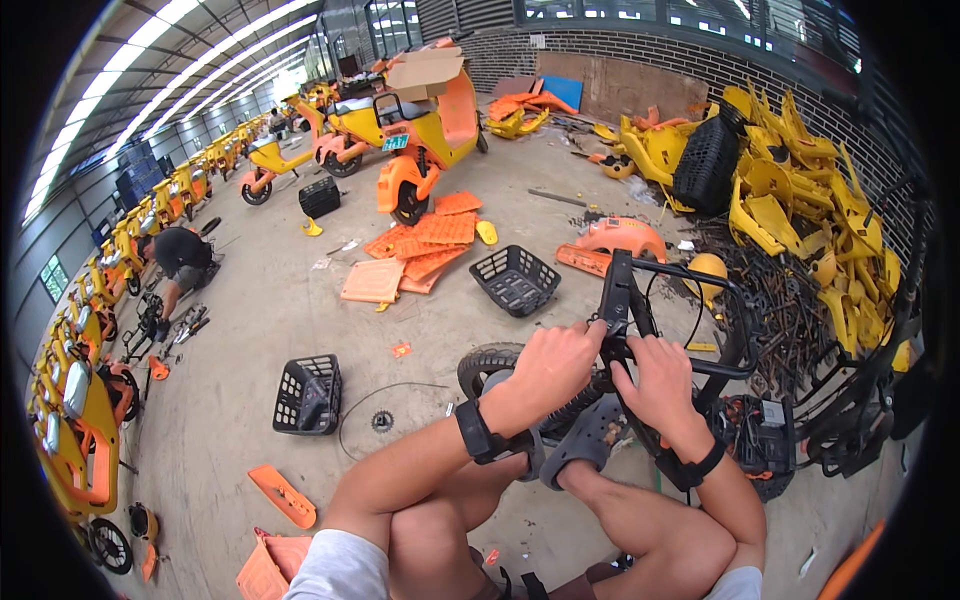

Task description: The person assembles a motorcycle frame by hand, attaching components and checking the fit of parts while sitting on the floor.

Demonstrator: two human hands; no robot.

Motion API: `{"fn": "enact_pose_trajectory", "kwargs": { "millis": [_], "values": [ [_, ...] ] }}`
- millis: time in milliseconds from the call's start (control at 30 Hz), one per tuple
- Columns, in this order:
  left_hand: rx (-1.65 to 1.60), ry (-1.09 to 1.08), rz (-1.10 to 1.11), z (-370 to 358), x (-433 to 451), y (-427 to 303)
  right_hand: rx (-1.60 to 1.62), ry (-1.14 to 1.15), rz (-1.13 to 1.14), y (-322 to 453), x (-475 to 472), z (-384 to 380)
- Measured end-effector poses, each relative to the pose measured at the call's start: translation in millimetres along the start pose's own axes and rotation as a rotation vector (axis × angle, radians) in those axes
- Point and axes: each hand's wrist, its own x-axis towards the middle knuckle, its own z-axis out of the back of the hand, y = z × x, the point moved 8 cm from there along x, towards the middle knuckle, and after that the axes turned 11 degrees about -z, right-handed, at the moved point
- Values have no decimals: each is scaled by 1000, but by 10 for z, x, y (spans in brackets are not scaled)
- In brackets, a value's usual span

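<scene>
A stripped black scooter frame (616, 300) stands before me, with a tyre (484, 365) at its lower left and a coil-spring shock absorber (577, 401) beneath my wrists. My left hand (553, 369) reaches in from the left, its fingertips at a joint of the frame's upright. My right hand (658, 379) lies against the same joint from the other side, fingers bent around it. Whatever small part lies between the fingertips is hidden. A black tubular rack loop (739, 322) extends to the right of both hands.
Black plastic baskets (515, 280) and orange panels (431, 240) lie on the floor. A cogwheel (382, 421) is near a thin cable. A heap of yellow panels (795, 195) and metal parts is at right. A co-worker (180, 255) crouches at left. An open toolbox (757, 442) sits beside the frame.
</scene>
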Motion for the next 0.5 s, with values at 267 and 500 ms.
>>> {"fn": "enact_pose_trajectory", "kwargs": {
  "millis": [267,500],
  "values": [
    [-293,-210,143,136,-35,168,-30,-72,18,-49,-21,-1],
    [-200,-128,108,142,-8,185,16,-116,34,-65,-27,33]
  ]
}}
